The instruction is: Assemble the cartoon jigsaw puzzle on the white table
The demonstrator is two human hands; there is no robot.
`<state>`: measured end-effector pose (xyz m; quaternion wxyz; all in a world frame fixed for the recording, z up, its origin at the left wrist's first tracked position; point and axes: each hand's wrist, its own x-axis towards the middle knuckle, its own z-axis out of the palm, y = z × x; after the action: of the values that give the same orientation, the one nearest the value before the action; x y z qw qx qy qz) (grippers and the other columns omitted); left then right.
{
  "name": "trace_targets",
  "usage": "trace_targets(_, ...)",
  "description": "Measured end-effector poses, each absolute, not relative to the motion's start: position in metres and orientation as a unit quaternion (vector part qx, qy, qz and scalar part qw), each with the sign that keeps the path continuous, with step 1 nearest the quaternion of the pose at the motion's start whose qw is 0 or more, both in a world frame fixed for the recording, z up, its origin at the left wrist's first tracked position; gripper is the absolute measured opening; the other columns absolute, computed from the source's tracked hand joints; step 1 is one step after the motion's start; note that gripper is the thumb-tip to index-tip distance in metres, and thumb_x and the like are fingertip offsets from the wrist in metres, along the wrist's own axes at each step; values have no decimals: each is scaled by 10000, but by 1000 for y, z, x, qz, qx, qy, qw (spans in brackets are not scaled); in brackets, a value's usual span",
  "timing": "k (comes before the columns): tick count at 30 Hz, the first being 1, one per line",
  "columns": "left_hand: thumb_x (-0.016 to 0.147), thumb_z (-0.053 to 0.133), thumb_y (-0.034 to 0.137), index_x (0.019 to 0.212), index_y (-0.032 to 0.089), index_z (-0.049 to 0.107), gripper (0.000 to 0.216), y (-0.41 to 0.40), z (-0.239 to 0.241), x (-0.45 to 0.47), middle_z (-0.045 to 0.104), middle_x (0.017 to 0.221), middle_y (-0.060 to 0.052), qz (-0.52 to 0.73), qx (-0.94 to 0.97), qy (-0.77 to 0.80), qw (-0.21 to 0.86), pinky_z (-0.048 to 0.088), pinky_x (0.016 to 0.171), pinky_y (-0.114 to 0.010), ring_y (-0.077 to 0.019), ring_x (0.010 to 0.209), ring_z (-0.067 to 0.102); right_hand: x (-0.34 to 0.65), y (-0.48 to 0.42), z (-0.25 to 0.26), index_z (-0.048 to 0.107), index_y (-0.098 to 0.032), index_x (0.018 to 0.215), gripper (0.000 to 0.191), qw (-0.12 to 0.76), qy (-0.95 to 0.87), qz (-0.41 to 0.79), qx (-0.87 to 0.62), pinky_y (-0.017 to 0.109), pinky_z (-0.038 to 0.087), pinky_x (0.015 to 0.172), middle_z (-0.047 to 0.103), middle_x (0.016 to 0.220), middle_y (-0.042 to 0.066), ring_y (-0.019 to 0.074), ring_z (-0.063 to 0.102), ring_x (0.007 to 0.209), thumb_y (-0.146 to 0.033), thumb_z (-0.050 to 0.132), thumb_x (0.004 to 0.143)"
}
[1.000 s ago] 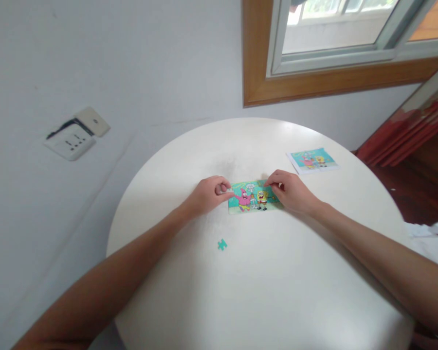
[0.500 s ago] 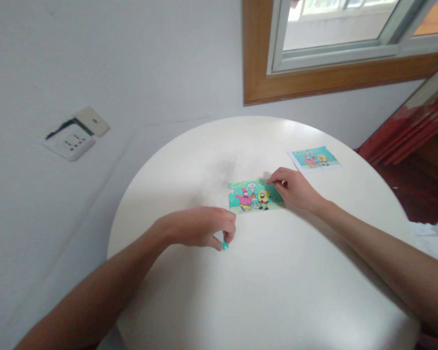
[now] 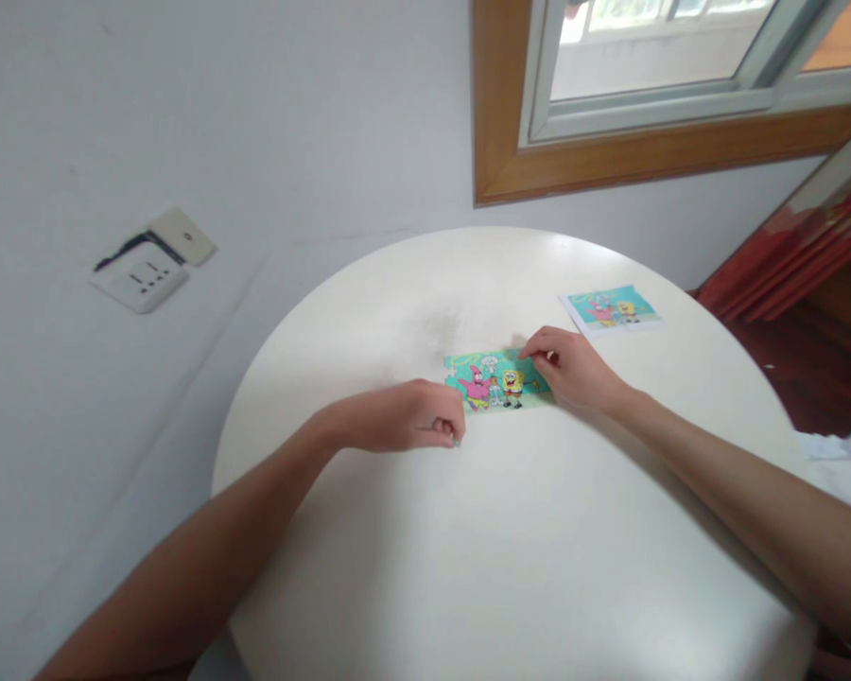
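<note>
A small cartoon jigsaw puzzle [image 3: 497, 380] lies flat in the middle of a round white table [image 3: 525, 567]. My left hand [image 3: 411, 416] is curled closed just below the puzzle's lower left corner, and a sliver of the teal puzzle piece shows at its fingertips. Over at the puzzle's upper right edge, my right hand [image 3: 571, 369] rests with the fingers bent and pressing down on it.
A printed reference picture [image 3: 610, 310] of the same cartoon lies at the table's far right. A wall socket [image 3: 146, 270] sits on the white wall to the left. A wood-framed window [image 3: 652, 104] is above, with red curtain folds [image 3: 794, 265] at the right.
My left hand left the puzzle's left edge, came down to the loose teal piece, closed on it, and has carried it back up beside the puzzle's lower left corner. The right hand stayed put.
</note>
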<state>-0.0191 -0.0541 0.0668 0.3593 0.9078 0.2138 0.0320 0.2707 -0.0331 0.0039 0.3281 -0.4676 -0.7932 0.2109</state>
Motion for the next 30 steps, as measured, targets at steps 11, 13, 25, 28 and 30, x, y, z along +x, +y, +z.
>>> trace_targets(11,848,646,386,832,147,719,250,-9,17,-25,709,771,-29,276,783,459,316,452,649,-227,-138,708,607,270,-33,4,742,-169,889,285,329,-793,211,-468,327,469,724,688,935,76,180,607,782,-62,490,811)
trace_targets(13,844,648,393,830,149,737,260,-8,15,-26,724,772,-31,263,787,467,307,448,654,-232,-143,710,615,270,-33,4,743,-168,892,290,328,-794,208,-467,326,469,728,690,937,77,182,610,793,-60,487,809)
trace_targets(25,837,629,419,817,135,757,313,-7,10,-26,684,692,-21,237,787,487,294,379,587,-232,-130,632,549,270,-35,6,742,-169,898,292,323,-797,209,-466,325,465,731,689,943,76,179,609,794,-58,489,804)
trace_targets(28,837,629,416,823,138,763,310,-7,11,-25,680,683,-19,230,790,492,286,371,579,-233,-126,619,535,270,-35,6,740,-167,893,290,322,-796,209,-467,322,461,729,690,938,75,178,609,787,-55,489,800)
trace_targets(30,829,638,399,819,144,764,286,-7,11,-25,673,669,-14,230,793,495,273,368,575,-231,-122,609,524,270,-35,6,739,-166,890,289,322,-797,209,-465,319,459,728,689,935,76,180,609,789,-53,489,798)
